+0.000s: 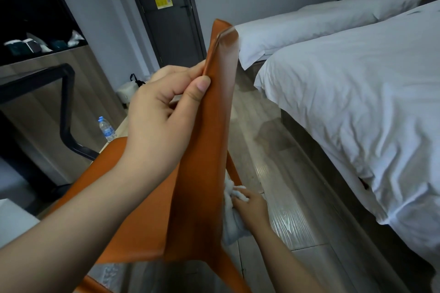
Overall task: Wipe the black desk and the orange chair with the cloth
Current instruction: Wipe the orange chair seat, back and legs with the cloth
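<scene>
The orange chair (202, 173) fills the middle of the view, seen from above with its backrest edge on. My left hand (164, 107) grips the top of the backrest, thumb on the near face and fingers behind. Lower down on the right, my right hand (252, 207) holds the white cloth (232, 223) against the back side of the backrest. Part of the cloth is hidden behind the chair. The black desk (35, 78) shows at the left as a dark frame and top edge.
Two beds with white sheets (357, 102) stand close on the right, leaving a strip of wooden floor (281, 162) between them and the chair. A water bottle (107, 126) stands on the floor at the left. A dark door (166, 19) is at the back.
</scene>
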Available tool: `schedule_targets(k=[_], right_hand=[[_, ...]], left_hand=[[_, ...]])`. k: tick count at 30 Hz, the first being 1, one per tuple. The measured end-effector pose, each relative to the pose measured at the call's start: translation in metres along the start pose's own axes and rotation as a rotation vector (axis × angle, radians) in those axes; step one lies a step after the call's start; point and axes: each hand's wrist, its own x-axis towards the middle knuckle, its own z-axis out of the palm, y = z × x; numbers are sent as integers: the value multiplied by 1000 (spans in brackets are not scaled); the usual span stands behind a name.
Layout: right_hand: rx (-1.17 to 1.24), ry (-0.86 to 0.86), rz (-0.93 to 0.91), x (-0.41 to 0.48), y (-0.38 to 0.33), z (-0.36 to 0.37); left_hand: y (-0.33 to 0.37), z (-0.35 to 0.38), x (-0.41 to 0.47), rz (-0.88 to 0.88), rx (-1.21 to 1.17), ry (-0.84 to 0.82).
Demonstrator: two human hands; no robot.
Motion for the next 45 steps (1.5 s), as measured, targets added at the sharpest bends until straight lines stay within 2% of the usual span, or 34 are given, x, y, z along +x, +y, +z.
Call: schedule_targets(k=[3,7,13,20,24,26,29,32,37,45], right_hand=[[-22,169,16,5,-19,-19],[11,331,-183,25,-81,-58],[75,425,-449,39,-186,-103],[85,478,-619,53,-256,-91],[59,419,-604,62,-266,-80],[63,413,-594,67,-268,-75],[47,483,-606,78,-267,-68],[48,458,-571,90,-258,-67],[47,407,-532,102,-238,-60],[11,374,-473,117,-197,-40]], left_hand=[[0,-1,0,1,0,-9],[0,-2,0,-20,8,-20],[3,-6,2,-35,20,-52],[17,-14,10,-176,-65,-101],[25,-20,27,-333,-170,-194],[28,-17,40,-336,-152,-179],[32,-7,57,-276,-45,-135],[32,7,61,-194,82,-47],[20,18,56,96,453,31],[16,22,57,118,524,64]])
